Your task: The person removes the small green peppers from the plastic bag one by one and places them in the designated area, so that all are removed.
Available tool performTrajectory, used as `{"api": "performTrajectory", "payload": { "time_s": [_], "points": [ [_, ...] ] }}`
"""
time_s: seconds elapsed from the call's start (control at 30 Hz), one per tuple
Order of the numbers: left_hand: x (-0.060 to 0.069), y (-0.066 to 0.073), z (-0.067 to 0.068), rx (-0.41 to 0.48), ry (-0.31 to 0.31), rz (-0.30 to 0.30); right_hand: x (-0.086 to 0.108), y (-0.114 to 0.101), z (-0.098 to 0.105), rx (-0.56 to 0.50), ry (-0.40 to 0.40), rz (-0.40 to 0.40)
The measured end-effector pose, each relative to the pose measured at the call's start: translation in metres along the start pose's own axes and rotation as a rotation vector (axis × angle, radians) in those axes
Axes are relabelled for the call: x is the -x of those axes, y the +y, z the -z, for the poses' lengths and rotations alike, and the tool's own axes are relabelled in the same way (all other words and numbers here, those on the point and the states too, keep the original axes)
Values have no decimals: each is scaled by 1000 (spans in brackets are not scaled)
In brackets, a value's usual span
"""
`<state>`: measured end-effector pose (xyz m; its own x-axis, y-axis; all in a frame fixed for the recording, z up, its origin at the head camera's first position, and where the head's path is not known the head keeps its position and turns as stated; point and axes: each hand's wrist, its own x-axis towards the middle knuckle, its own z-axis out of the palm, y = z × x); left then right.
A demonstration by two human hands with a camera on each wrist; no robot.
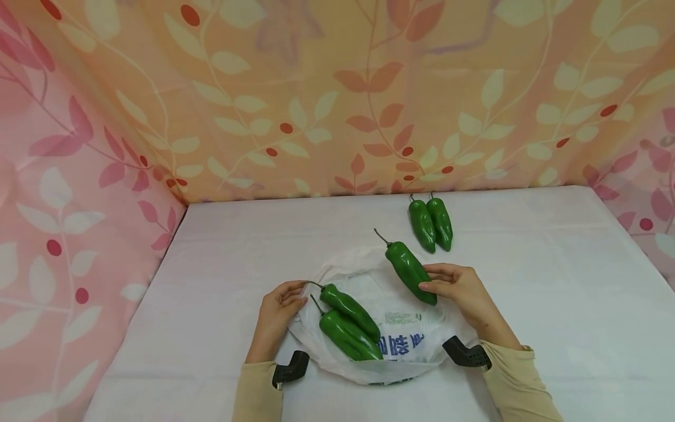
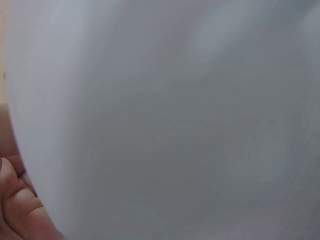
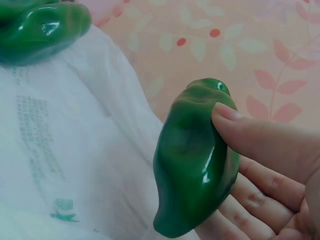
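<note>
My right hand (image 1: 461, 293) pinches a green pepper (image 1: 407, 269) near its blunt lower end, thumb on one side and fingers on the other; its stem points up and left. In the right wrist view the same pepper (image 3: 192, 160) lies between thumb and fingers, over the bag's side. A white plastic bag (image 1: 364, 370) with blue print lies spread on the table, mouth up. Two more green peppers (image 1: 345, 331) rest in its left part. At the bag's left rim, my left hand (image 1: 279, 310) grips the plastic with bent fingers. White plastic (image 2: 165, 125) fills most of the left wrist view.
Two green peppers (image 1: 431, 224) lie side by side on the white-covered table (image 1: 554, 281), behind the bag. Patterned cloth (image 1: 316, 105) hangs along the back edge and both sides. A black wrist camera (image 1: 291, 368) sits on each forearm near the bag.
</note>
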<state>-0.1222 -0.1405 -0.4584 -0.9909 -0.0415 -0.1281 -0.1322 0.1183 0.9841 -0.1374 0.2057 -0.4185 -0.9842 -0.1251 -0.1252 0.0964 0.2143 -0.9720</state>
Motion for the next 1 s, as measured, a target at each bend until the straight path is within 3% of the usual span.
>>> {"api": "performTrajectory", "payload": {
  "time_s": [0.67, 1.0],
  "points": [
    [-2, 0, -1, 11, 9, 19, -1, 3, 13, -60, 100, -18],
    [-2, 0, -1, 13, 12, 22, -1, 1, 16, -109, 114, -7]
  ]
}}
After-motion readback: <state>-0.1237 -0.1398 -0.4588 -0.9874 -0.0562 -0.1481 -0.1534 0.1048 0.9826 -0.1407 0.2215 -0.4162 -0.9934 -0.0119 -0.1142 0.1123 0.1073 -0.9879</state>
